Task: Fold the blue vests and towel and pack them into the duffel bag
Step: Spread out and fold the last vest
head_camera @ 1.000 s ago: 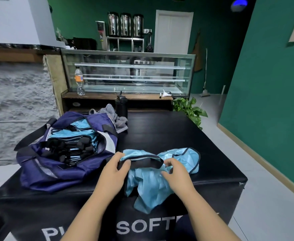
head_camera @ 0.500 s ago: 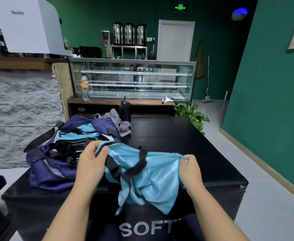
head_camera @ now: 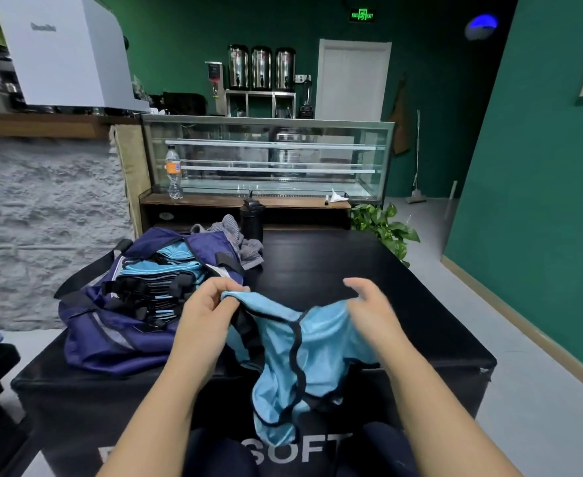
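A black padded surface with white letters "SOFT" on the front face, in a room with dark green walls and a grey floor. On its left part, an open navy duffel bag, filled with folded blue vests stacked inside, black trims visible. Just behind the bag, a crumpled grey towel and beside it a black bottle, upright. At the near edge, one more blue vest with black trim, lifted above the surface and hanging down over the front. Left hand pinching the upper left corner of this vest between thumb and fingers. Right hand blurred, fingers spread and relaxed at the vest's right side; whether holding the cloth, cannot tell. Behind the surface, a glass display case on a wooden shelf, with a plastic bottle at its left end. Further back, three metal urns, a white door, a green exit sign. At the right of the case, a green plant. At the left, a grey stone wall.
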Tool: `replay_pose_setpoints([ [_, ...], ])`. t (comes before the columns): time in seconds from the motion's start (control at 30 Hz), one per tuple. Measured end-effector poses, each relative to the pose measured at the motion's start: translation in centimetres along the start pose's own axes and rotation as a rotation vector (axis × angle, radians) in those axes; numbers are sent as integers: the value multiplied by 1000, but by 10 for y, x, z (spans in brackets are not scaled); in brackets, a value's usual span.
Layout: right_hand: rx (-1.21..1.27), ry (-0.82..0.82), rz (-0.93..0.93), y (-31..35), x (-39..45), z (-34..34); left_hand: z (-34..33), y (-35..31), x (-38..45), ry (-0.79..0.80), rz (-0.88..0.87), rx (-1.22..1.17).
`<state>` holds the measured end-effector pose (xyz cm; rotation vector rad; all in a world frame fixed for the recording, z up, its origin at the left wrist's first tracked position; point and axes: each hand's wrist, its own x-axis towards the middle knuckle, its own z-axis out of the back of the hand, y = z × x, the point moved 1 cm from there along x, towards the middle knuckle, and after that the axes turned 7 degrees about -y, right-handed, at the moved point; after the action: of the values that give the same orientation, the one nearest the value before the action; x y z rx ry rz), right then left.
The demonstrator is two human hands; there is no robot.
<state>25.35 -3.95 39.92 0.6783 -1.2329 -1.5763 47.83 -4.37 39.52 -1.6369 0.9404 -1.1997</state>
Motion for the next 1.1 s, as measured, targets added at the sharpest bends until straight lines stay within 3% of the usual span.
replay_pose_setpoints([
  [0.07, -143, 312, 135, -5, -10, -14, -10, 5, -5, 26, 3, -2],
  [0.13, -199, 481, 196, -8, -18, -32, -19, 6, -10, 52, -8, -5],
  [0.27, -343, 275, 261, -19, -12, -48, -21, -3, -17, 201, -28, -14],
  [0.4, -331, 209, 103, -36, -6, -39, -7, -1, -7, 183, 103, -39],
  [0.47, -236, 186, 18, -45, -4, -36, -2, 21, 0, 106, 164, 110],
  [0.57, -114, 133, -106, -57, -3, -40, 4, 71, 8, 103, 119, 515],
  [0.63, -94, 119, -137, -67, -4, -43, 7, 101, 5, 163, 156, 679],
  [0.77, -148, 103, -152, -81, -5, -44, 5, 137, -7, 258, 197, 778],
  [0.9, -149, 97, -160, -90, -5, -45, 1, 153, -6, 202, 137, 913],
  [1.1, -119, 159, -266, -100, -2, -56, 1, 146, -3, 148, 163, 845],
])
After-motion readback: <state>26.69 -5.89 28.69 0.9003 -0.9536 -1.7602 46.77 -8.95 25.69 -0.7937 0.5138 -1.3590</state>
